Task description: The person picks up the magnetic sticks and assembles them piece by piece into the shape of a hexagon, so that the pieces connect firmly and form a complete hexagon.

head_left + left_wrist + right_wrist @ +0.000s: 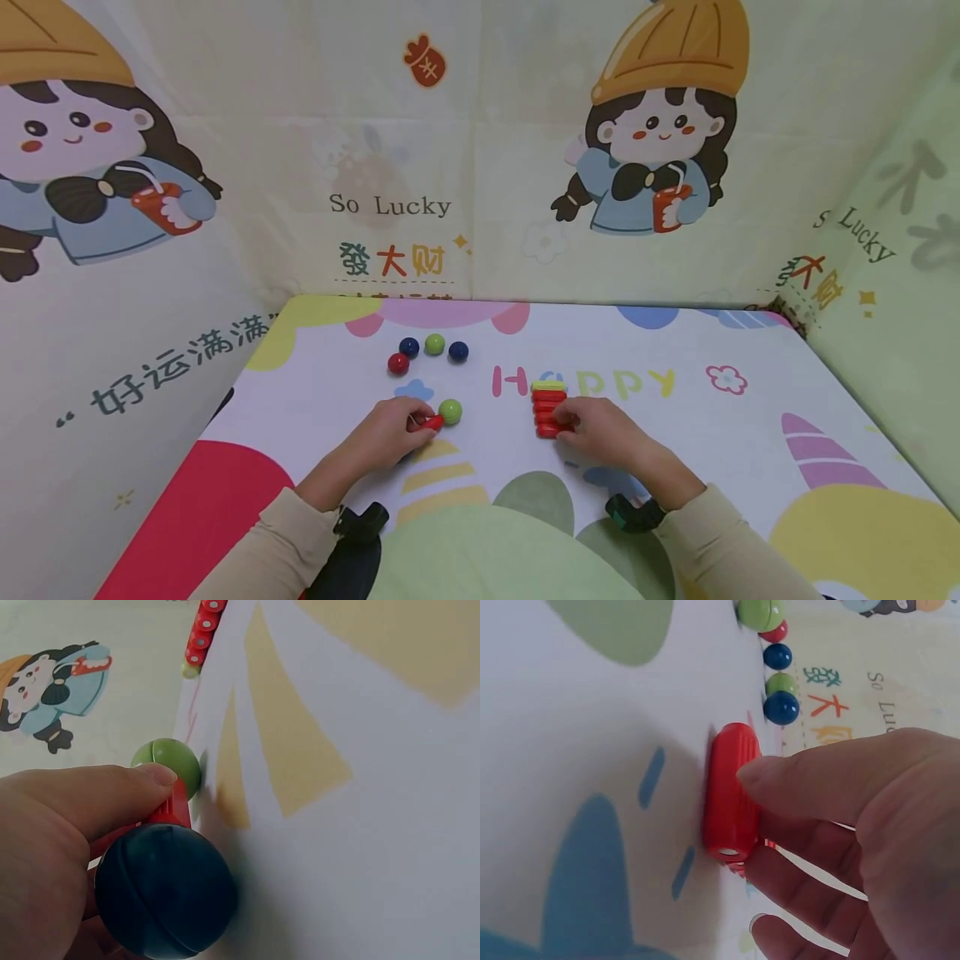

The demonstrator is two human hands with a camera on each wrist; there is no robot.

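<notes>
My left hand (393, 429) pinches a red rod (177, 806) between thumb and fingers. Touching the rod's far end is a light green ball (450, 412); a dark blue ball (165, 892) sits at its near end, mostly hidden by the hand in the head view. To the right, several red rods (550, 407) lie side by side in a row, a light green rod (549, 386) at the far end. The thumb and fingers of my right hand (600, 429) hold the nearest red rod (732, 791) of that row, low against the table.
Further back on the table (337, 400) is a loose group of balls: a red one (398, 363), a green one (434, 344) and two dark blue ones (458, 352). A patterned cloth wall (510, 267) rises along the table's back edge.
</notes>
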